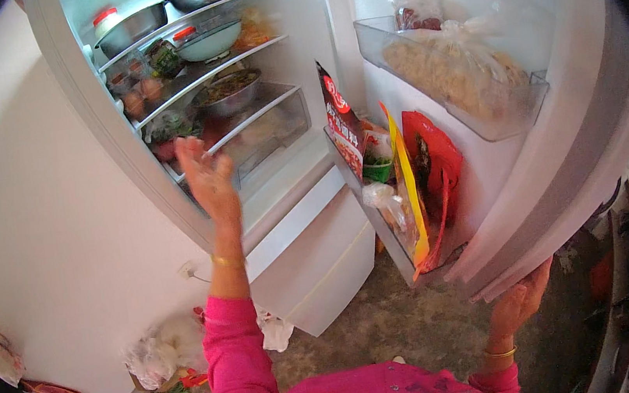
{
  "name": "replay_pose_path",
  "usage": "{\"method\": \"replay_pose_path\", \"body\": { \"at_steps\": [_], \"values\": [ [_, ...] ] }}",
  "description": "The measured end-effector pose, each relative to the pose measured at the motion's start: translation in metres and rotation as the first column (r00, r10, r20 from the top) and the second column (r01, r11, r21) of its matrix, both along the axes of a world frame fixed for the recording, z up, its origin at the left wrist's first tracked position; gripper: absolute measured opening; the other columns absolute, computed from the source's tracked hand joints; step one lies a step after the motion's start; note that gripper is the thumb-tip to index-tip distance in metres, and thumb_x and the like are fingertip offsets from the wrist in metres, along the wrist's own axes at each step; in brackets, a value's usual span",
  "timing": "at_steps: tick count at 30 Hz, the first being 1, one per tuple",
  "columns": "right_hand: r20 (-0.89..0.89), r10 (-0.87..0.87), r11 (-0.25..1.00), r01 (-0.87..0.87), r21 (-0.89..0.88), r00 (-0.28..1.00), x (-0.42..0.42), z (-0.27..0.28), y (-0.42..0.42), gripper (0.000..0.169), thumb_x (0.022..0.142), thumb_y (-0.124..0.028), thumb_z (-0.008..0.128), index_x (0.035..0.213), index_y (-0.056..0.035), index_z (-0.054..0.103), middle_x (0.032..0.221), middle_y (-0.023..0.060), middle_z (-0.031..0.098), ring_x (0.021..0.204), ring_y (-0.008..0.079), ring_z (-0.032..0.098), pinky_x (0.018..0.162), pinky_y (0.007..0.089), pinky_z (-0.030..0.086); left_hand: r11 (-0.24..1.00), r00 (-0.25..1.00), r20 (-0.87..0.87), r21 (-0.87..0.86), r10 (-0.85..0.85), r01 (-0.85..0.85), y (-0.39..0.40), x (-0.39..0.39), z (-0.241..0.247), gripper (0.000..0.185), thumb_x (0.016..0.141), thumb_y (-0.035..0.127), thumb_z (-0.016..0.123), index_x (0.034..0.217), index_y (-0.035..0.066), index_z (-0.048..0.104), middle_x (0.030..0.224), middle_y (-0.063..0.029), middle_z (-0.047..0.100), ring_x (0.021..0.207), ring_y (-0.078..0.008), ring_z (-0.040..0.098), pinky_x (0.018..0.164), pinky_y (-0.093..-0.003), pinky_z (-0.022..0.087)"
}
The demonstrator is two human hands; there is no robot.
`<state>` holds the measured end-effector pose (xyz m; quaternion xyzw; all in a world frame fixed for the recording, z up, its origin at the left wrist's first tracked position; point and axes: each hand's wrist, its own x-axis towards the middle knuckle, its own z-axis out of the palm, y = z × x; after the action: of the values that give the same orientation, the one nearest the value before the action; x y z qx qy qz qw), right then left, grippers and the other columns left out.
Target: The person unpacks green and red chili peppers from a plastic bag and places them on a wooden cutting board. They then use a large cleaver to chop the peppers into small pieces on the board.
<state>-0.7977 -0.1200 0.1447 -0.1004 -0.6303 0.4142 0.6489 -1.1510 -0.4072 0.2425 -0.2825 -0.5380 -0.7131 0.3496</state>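
My left hand (207, 177) is raised in front of the lower shelves of an open refrigerator (293, 169). Nothing is in it, and its thumb stands apart from the fingers. Behind it are leafy greens in plastic (170, 126) and a metal bowl of food (228, 92). At the lower right, my right hand (519, 301) grips the edge of the refrigerator door (527, 205); part of its fingers is hidden behind the door. Tall food packets, a red bag (434, 164) and a green container (377, 170) stand in the lower door bin (373, 219).
Eggs (142, 97), a pale green bowl (210, 41) and metal basins (132, 30) fill the upper shelves. The upper door bin (430, 85) bears bagged food. A lower refrigerator door (314, 267) is below. Plastic bags (165, 347) lie by the left wall.
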Motion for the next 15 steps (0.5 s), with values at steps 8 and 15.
{"method": "replay_pose_path", "body": {
  "at_steps": [8,15],
  "values": [
    [0.048,0.217,0.975,-0.214,-0.055,0.975,0.018,-0.002,-0.069,0.083,0.088,-0.036,0.057,0.141,0.0092,0.012,0.146,0.0198,0.021,0.133,0.0300,0.026,0.108,0.0417,0.023,0.790,0.899,-0.319,-0.611,-0.302,0.049,-0.025,0.194,-0.068,0.060,0.082,0.014,0.062,0.135,0.008,0.035,0.134,-0.0205,0.039,0.126,-0.0394,0.036,0.103,-0.0506,0.026],
    [0.097,0.563,0.816,-0.571,0.093,0.820,-0.014,-0.014,-0.158,0.071,0.082,-0.013,0.059,0.138,0.0102,0.021,0.144,0.0250,0.023,0.133,0.0357,0.026,0.107,0.0460,0.022,0.785,0.814,-0.490,-0.615,-0.311,-0.070,-0.055,0.259,-0.081,0.035,0.072,0.007,0.069,0.106,0.010,0.060,0.121,-0.0160,0.051,0.119,-0.0361,0.044,0.098,-0.0525,0.034]
  ]
}}
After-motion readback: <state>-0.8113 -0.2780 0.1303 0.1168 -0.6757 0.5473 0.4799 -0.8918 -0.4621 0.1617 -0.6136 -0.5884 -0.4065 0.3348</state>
